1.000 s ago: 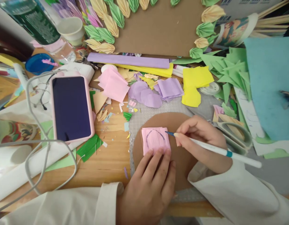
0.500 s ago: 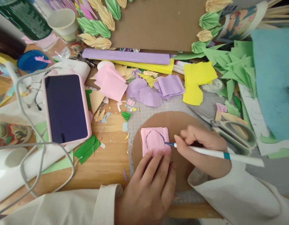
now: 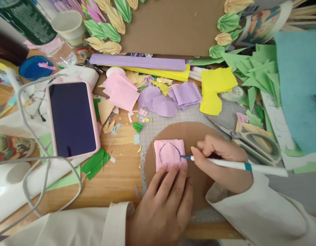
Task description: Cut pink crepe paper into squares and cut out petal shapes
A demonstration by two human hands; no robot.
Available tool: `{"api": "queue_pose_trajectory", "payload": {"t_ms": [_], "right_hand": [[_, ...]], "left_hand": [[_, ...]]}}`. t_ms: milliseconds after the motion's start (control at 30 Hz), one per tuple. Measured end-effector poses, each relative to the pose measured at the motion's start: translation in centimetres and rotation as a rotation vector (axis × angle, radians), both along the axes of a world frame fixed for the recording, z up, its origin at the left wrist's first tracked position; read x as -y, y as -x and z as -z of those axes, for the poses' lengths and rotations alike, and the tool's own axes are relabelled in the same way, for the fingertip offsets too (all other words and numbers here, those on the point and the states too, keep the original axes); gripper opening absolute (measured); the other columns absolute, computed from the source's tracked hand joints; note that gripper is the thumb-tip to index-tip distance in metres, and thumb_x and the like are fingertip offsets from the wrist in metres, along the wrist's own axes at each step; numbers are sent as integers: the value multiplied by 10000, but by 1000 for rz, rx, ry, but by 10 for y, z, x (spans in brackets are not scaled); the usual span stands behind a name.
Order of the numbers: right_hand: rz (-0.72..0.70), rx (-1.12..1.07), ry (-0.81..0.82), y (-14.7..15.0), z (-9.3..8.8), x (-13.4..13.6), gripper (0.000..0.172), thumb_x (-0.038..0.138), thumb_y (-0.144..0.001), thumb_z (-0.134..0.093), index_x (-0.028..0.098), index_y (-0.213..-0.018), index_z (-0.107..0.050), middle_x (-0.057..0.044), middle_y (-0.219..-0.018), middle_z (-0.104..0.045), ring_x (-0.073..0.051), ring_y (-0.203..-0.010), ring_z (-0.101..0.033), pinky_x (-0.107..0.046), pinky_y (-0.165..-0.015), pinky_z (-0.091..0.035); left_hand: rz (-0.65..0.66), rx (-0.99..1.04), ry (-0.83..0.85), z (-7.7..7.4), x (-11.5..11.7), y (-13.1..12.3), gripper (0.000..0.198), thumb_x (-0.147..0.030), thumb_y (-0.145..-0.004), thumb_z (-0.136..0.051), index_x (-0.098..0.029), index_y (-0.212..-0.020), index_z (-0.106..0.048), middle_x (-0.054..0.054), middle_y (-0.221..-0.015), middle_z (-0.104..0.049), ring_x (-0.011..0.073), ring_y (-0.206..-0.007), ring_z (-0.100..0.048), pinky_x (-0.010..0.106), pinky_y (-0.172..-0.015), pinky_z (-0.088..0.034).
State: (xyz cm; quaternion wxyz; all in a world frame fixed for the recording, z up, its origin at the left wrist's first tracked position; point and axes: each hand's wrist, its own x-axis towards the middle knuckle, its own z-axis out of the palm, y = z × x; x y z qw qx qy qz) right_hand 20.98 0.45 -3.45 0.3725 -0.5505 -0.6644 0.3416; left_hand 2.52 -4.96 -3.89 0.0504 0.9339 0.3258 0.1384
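Observation:
A small stack of pink crepe paper squares [image 3: 169, 152] lies on a round brown cardboard disc [image 3: 199, 135]. My left hand [image 3: 164, 201] rests with outstretched fingers, its fingertips pressing the stack's lower edge. Pinched in my right hand [image 3: 223, 162] is a white felt-tip pen [image 3: 229, 164] with a blue-green band. The pen's dark blue tip touches the right side of the pink paper, at the end of a curved, petal-like outline open at the bottom. Grey-handled scissors [image 3: 252, 143] lie just beyond my right hand.
Purple paper pieces [image 3: 186, 94], yellow paper [image 3: 214, 85] and more pink squares [image 3: 122, 90] lie behind the disc. A phone [image 3: 72, 118] and looping white cable [image 3: 47, 177] occupy the left. Green paper pieces [image 3: 260, 66] are heaped at right. A cardboard panel [image 3: 170, 27] with folded paper leaves stands behind.
The pen tip has shifted very slightly down the right side of the outline, lengthening the line a little. My left hand stays nearly still on the paper.

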Motion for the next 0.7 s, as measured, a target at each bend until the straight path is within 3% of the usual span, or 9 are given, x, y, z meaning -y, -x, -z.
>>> {"api": "queue_pose_trajectory", "payload": {"t_ms": [167, 267, 367, 500, 700], "right_hand": [[-124, 17, 24, 0, -2, -1, 385, 48, -779, -545, 212, -606, -243, 84, -537, -254, -76, -472, -230, -235, -434, -213], [-76, -100, 47, -1, -2, -2, 387, 62, -808, -563, 208, -609, -265, 83, -548, -276, -73, -475, -253, -232, -445, -232], [-55, -269, 103, -2, -1, -4, 288, 112, -840, -600, 222, -670, -396, 73, -589, -407, -79, -496, -362, -226, -466, -306], [-197, -320, 169, -2, -4, -6, 154, 154, -828, -640, 259, -895, -550, 2, -839, -587, -150, -763, -593, -270, -662, -504], [-186, -141, 177, 3, -8, -5, 177, 142, -854, -553, 271, -975, -563, -47, -968, -626, -218, -969, -627, -296, -705, -543]], "left_hand": [[17, 0, 0, 1, 0, 0, 381, -331, -928, -492, -98, -1203, -615, 117, -1284, -644, 306, -1216, -556, 464, -1061, -368], [11, 1, -4, 0, -1, 0, 383, -339, -937, -482, -96, -1203, -612, 127, -1309, -624, 306, -1220, -555, 457, -1053, -372], [20, -9, 4, 0, -2, 1, 417, -372, -943, -475, -92, -1228, -595, 144, -1349, -588, 310, -1239, -541, 450, -1059, -363], [67, -18, 25, -1, -4, 3, 479, -424, -937, -484, -89, -1267, -572, 133, -1351, -590, 320, -1264, -518, 453, -1089, -320], [110, -5, 14, -2, -4, 3, 439, -382, -946, -475, -93, -1258, -581, 116, -1331, -609, 293, -1268, -506, 459, -1108, -263]]}}
